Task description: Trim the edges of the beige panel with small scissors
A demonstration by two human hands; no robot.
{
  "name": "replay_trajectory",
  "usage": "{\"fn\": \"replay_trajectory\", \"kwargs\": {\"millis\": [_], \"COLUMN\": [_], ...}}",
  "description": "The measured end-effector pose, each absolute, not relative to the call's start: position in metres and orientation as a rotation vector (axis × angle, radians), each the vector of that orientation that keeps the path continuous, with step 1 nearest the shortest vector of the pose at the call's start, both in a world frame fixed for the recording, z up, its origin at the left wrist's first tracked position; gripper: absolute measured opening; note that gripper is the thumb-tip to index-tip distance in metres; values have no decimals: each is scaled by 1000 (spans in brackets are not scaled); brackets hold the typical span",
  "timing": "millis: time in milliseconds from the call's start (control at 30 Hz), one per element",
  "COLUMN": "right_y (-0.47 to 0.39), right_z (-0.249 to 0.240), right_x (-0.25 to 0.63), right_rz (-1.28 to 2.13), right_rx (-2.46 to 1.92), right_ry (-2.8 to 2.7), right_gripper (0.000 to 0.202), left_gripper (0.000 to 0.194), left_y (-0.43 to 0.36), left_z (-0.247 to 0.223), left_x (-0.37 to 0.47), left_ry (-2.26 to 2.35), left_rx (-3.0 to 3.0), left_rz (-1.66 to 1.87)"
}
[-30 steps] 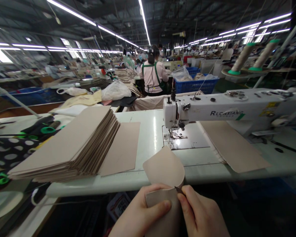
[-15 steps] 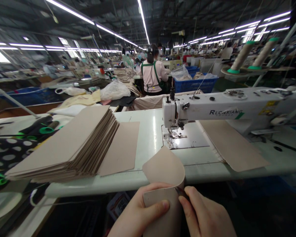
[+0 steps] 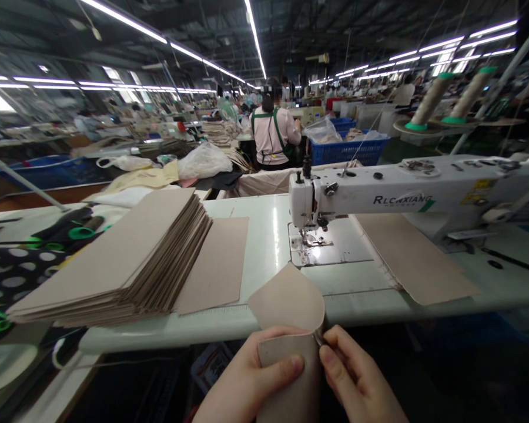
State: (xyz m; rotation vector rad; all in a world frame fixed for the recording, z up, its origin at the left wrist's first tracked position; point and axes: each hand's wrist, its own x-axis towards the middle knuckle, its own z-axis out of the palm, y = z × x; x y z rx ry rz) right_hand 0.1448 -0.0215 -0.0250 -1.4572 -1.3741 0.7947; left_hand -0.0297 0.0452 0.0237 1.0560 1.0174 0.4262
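A beige sheet of stiff material (image 3: 286,305) is curled over into a loop just in front of the table's near edge. My left hand (image 3: 251,382) grips its lower part, thumb pressed across the front. My right hand (image 3: 357,382) pinches a small dark tool (image 3: 319,339) against the sheet's right edge. A white sewing machine (image 3: 405,197) stands on the table beyond, its needle (image 3: 311,235) over the metal plate.
A tall stack of beige sheets (image 3: 123,258) lies at the left of the pale green table (image 3: 268,235), with single sheets beside it (image 3: 218,264) and right of the needle (image 3: 409,258). Thread cones (image 3: 432,100) stand back right. A person in a green apron (image 3: 273,138) works beyond.
The curled sheet and both hands have shifted slightly left and down. My right fingers now press closer to the sheet's edge.
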Motion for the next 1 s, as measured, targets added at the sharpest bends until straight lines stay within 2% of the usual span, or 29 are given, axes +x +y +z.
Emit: {"fn": "replay_trajectory", "kwargs": {"millis": [133,200,300,433,833,900,1000], "right_y": [-20,-19,-19,-22,-26,-25,-24], "right_z": [-29,-30,-30,-26,-17,-21,-22], "right_x": [150,153,155,159,158,156,155], "right_rz": [195,110,278,388,13,161,585], "right_rx": [-1464,-1442,-1436,-1466,-1529,-1519,-1500], "right_ry": [-1676,-1758,-1752,-1700,-1807,-1696,-1384], "right_gripper": [13,12,16,14,14,15,21], "left_gripper": [37,36,35,44,46,44,44], "left_y": [44,44,43,43,44,42,40], "left_z": [29,30,29,23,21,20,15], "left_x": [-25,-24,-24,-29,-30,-27,-25], "left_ry": [1062,1084,1090,1034,1002,998,968], "left_rx": [1070,1065,1082,1023,1050,1046,1012], "left_rz": [452,457,470,463,430,425,396]}}
